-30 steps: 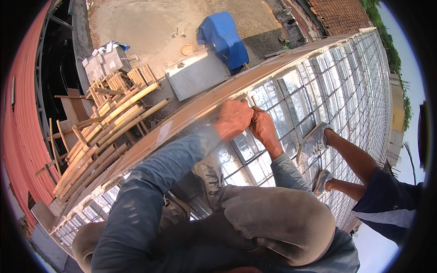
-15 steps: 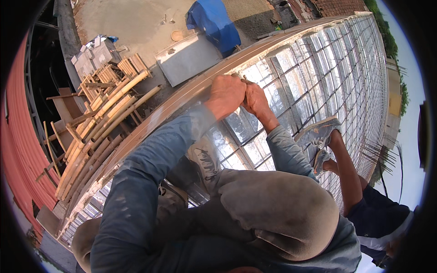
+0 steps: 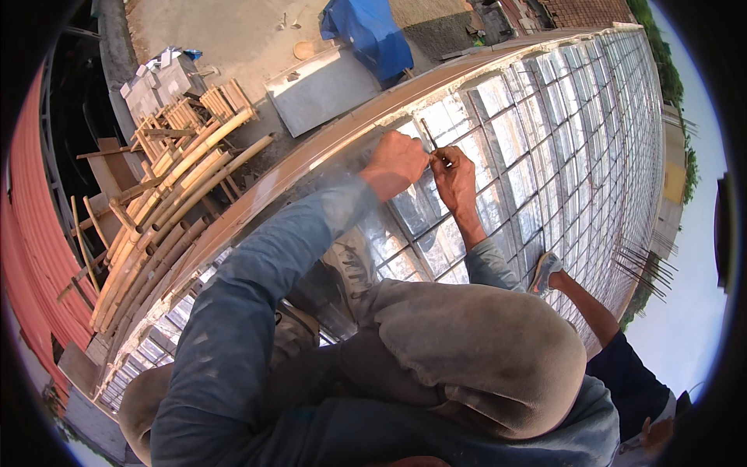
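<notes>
Over the edge of a steel bar grid [image 3: 498, 191], my left hand [image 3: 395, 162] is curled closed with the back of the hand up; whatever it grips is hidden. Close beside it, my right hand [image 3: 457, 180] pinches thumb and fingers together on something too small to make out. A thin dark rod [image 3: 427, 132] sticks out just beyond the fingertips; whether a hand touches it cannot be told. Shiny silver sheeting [image 3: 440, 251] lies beneath the bars. My shoe [image 3: 350, 268] rests on this surface, close to the left forearm.
A board edge [image 3: 327, 156] runs along the left of the grid, with a drop beyond. Below are bamboo poles [image 3: 171, 194], a pale panel [image 3: 323, 92] and a blue tarp [image 3: 369, 39]. At right, a co-worker's shoe [image 3: 545, 272] stands on the grid; bar ends [image 3: 650, 268] protrude farther right.
My hands have come slightly nearer and apart from their overlap, the right one turning and moving right. The thin rod now shows. The co-worker's legs have shifted, leaving one shoe in sight.
</notes>
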`<state>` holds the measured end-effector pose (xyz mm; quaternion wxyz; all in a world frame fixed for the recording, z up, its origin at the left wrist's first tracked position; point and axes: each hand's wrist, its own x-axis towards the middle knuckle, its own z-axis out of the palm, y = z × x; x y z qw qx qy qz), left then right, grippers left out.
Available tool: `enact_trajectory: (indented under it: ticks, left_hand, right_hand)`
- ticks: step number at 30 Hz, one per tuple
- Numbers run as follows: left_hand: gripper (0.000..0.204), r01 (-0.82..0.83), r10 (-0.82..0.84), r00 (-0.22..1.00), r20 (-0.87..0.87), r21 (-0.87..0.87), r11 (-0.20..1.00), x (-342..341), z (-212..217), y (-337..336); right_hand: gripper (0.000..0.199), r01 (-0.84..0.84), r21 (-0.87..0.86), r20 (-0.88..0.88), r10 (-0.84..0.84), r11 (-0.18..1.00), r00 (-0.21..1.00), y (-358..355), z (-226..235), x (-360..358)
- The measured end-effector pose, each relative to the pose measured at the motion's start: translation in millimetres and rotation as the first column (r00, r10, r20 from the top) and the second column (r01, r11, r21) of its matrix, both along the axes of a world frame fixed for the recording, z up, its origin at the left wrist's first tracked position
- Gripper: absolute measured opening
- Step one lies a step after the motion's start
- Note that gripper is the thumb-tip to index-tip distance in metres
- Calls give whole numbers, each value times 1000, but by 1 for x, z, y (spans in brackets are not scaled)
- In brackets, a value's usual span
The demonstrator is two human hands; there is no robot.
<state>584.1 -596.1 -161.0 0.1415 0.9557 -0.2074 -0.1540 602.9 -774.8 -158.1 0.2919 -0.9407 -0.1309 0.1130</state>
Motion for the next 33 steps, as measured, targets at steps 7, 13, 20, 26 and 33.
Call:
enact_trajectory:
  ticks: [7, 13, 20, 26, 33]
  left_hand:
    - [14, -81, 83, 997, 2, -220, 972, -6, -7, 2]
    - [22, -108, 160, 972, 170, -279, 954, -21, -25, -6]
    - [24, -163, 238, 949, 206, -324, 932, -18, -30, -12]
    - [21, -121, 185, 964, 191, -305, 945, -16, -37, -5]
    - [23, -121, 114, 971, 208, 24, 992, -31, -12, 1]
  right_hand:
    - [33, -47, -220, -17, 44, 974, 999, 7, -7, -54]
    - [20, 119, -179, -9, -123, 977, 992, 17, -18, -60]
    - [16, 86, -278, 27, -81, 957, 996, 17, -41, -54]
    - [25, -21, -328, -12, 18, 944, 1000, 19, -32, -51]
    - [31, -9, -371, -154, -52, 929, 987, 29, -13, -51]
